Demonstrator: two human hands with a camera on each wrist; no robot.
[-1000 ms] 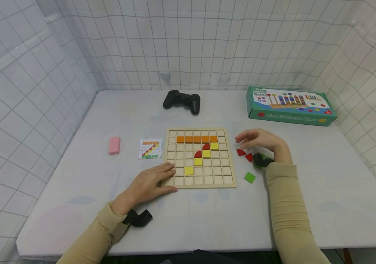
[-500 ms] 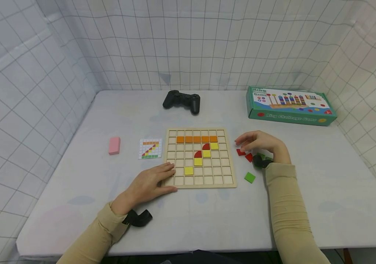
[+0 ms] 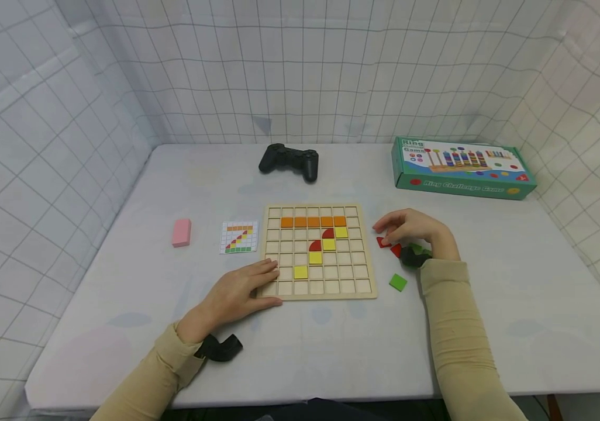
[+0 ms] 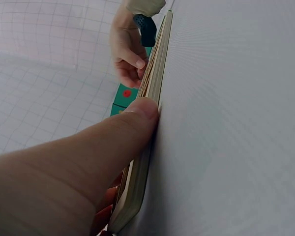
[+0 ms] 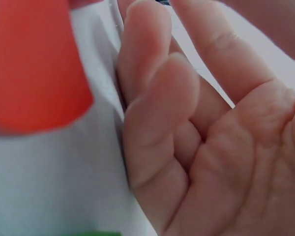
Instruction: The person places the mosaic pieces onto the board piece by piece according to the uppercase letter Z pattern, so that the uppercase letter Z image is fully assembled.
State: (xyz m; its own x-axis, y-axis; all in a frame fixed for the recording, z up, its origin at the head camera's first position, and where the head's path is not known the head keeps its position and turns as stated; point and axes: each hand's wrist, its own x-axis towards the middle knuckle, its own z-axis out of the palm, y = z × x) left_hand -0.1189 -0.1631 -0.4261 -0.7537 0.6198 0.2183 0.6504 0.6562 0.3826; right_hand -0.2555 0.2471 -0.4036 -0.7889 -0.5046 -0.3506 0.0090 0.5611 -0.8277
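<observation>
The right hand (image 3: 410,227) hangs low off the right side of the wooden grid board, its fingers loosely bent and its thumb at a red quarter-round piece (image 3: 380,240); a gap shows between thumb and forefinger, and whether the thumb presses the piece I cannot tell. A second red piece (image 3: 396,251) lies just nearer and to the right, green pieces (image 3: 419,248) sit partly hidden by the wrist's black strap (image 3: 411,257), and a lone green square (image 3: 397,282) lies nearer. The left hand (image 3: 237,289) rests with fingers extended over the board's near left part, thumb apart from them along the near edge. On the board (image 3: 331,272), five orange squares (image 3: 313,222) form a row near the far edge; below it four yellow squares (image 3: 328,245) step down toward the near left, two red quarter-rounds (image 3: 315,246) beside them. Left of the board lies a pattern card (image 3: 239,237), and farther left a pink block (image 3: 181,233). Toward the far side of the white-covered table (image 3: 321,345) are a black game controller (image 3: 288,162) and, at the right, a green game box (image 3: 463,168).
</observation>
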